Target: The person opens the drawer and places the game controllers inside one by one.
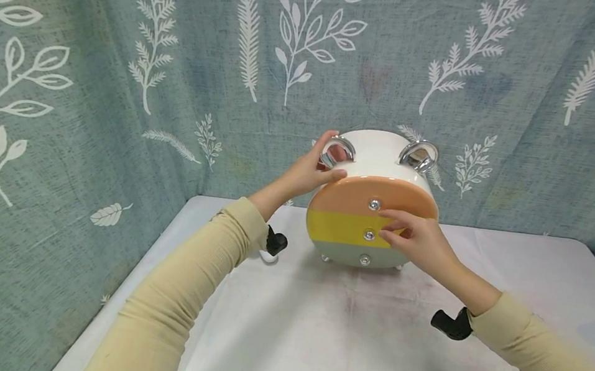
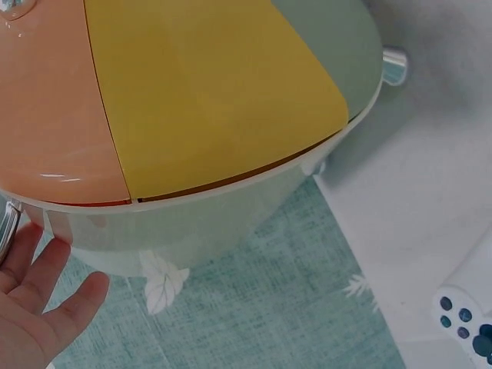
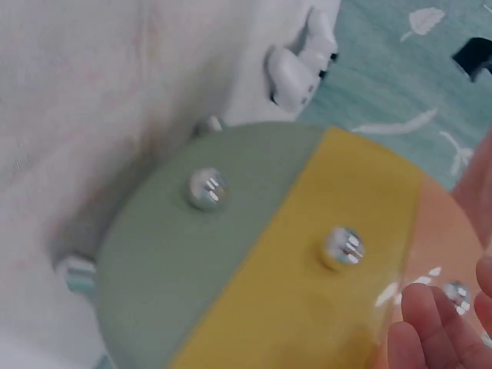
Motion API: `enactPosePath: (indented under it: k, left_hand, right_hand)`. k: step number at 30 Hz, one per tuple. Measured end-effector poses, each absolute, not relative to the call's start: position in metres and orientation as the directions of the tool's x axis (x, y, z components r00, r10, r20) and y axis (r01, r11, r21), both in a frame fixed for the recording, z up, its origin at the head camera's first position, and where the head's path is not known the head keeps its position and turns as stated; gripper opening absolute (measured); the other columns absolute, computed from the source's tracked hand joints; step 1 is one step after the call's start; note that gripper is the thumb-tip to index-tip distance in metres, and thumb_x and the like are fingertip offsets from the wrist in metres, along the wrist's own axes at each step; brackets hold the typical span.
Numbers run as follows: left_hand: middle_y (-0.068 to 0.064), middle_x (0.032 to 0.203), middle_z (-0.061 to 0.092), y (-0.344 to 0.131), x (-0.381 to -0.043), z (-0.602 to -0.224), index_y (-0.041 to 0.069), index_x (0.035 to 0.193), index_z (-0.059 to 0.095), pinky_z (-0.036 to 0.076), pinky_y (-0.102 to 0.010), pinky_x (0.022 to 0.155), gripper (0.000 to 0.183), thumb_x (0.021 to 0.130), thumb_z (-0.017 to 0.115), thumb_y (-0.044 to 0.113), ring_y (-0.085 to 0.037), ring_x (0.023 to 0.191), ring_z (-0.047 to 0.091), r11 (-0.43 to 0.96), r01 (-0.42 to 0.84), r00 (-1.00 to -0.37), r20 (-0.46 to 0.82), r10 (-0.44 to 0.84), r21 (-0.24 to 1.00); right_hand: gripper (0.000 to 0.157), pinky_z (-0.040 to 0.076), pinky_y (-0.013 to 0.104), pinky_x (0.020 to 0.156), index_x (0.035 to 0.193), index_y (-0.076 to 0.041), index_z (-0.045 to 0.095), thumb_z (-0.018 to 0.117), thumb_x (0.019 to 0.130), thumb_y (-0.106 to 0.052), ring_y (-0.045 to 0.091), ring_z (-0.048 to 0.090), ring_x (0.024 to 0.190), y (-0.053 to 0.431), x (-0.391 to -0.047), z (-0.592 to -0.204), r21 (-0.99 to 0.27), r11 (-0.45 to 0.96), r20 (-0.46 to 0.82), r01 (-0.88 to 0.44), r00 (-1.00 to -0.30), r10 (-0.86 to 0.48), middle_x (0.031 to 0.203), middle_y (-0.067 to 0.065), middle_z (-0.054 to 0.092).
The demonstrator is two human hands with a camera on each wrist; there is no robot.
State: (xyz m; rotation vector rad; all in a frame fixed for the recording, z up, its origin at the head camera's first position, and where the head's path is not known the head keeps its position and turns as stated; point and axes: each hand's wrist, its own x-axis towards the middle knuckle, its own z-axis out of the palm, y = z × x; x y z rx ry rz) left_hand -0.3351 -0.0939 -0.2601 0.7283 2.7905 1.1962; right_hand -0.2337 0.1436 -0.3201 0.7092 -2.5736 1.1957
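A round cabinet shaped like an alarm clock (image 1: 371,186) stands upright, with orange, yellow and green drawer fronts, silver knobs and chrome rings on top. My left hand (image 1: 311,168) rests on its upper left, fingers at the chrome ring (image 1: 341,147) and thumb on the top edge. In the left wrist view the fingers (image 2: 48,277) look fairly straight against the white side. My right hand (image 1: 411,238) is in front of the drawers, thumb and fingertips apart, nearest the orange drawer's knob (image 1: 374,204). Its fingers (image 3: 430,323) appear beside that knob in the right wrist view; contact is unclear.
A white device (image 2: 469,315) with several dark round spots lies on the table left of the cabinet, mostly behind my left forearm in the head view. The white-covered table (image 1: 298,348) meets a green leaf-patterned curtain (image 1: 177,69) at the back and left.
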Motion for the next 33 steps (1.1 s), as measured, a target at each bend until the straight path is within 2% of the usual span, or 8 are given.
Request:
enactPosePath:
  k: [7,20,25,29,33]
  left_hand:
    - [-0.013,0.121,0.051,-0.093,-0.334,-0.26,0.035,0.145,0.008,0.046,-0.041,0.086,0.082,0.085,0.062,0.041,-0.024,0.105,0.056,0.605,0.405,-0.894,0.157,0.42,0.685]
    - [-0.013,0.118,0.053,-0.094,-0.333,-0.258,0.034,0.145,0.008,0.046,-0.041,0.085,0.082,0.085,0.062,0.042,-0.024,0.104,0.056,0.602,0.411,-0.891,0.162,0.424,0.684]
    - [-0.015,0.122,0.051,-0.094,-0.333,-0.258,0.034,0.145,0.008,0.046,-0.041,0.086,0.082,0.085,0.063,0.041,-0.025,0.107,0.055,0.596,0.409,-0.891,0.163,0.423,0.691]
    - [-0.016,0.126,0.05,-0.095,-0.332,-0.259,0.034,0.145,0.008,0.046,-0.042,0.086,0.082,0.085,0.063,0.041,-0.026,0.107,0.055,0.594,0.411,-0.891,0.165,0.424,0.692]
    - [-0.016,0.128,0.049,-0.095,-0.332,-0.259,0.034,0.145,0.008,0.046,-0.042,0.086,0.082,0.085,0.063,0.041,-0.026,0.108,0.055,0.593,0.415,-0.888,0.166,0.428,0.69]
  right_hand:
    - [0.035,0.046,0.024,0.053,0.117,-0.004,0.061,0.067,0.083,-0.007,0.023,0.063,0.061,0.151,-0.23,-0.291,-0.598,0.578,0.451,-0.555,-0.829,-0.33,0.087,0.012,0.07]
    - [0.035,0.046,0.019,0.059,0.118,-0.005,0.061,0.067,0.084,-0.013,0.024,0.065,0.074,0.164,-0.236,-0.244,-0.501,0.626,0.539,-0.598,-0.781,-0.315,0.091,0.012,0.069]
    - [0.036,0.05,0.029,0.071,0.12,-0.006,0.06,0.066,0.085,-0.013,0.026,0.064,0.083,0.167,-0.245,-0.229,-0.511,0.646,0.532,-0.567,-0.799,-0.28,0.095,0.014,0.068]
    - [0.04,0.045,0.041,0.083,0.122,-0.006,0.058,0.067,0.084,-0.014,0.029,0.06,0.098,0.17,-0.256,-0.222,-0.532,0.645,0.531,-0.548,-0.81,-0.249,0.106,0.016,0.066]
    - [0.045,0.039,0.047,0.091,0.125,-0.008,0.056,0.068,0.084,-0.021,0.033,0.05,0.113,0.175,-0.267,-0.22,-0.569,0.641,0.5,-0.515,-0.835,-0.228,0.124,0.013,0.057]
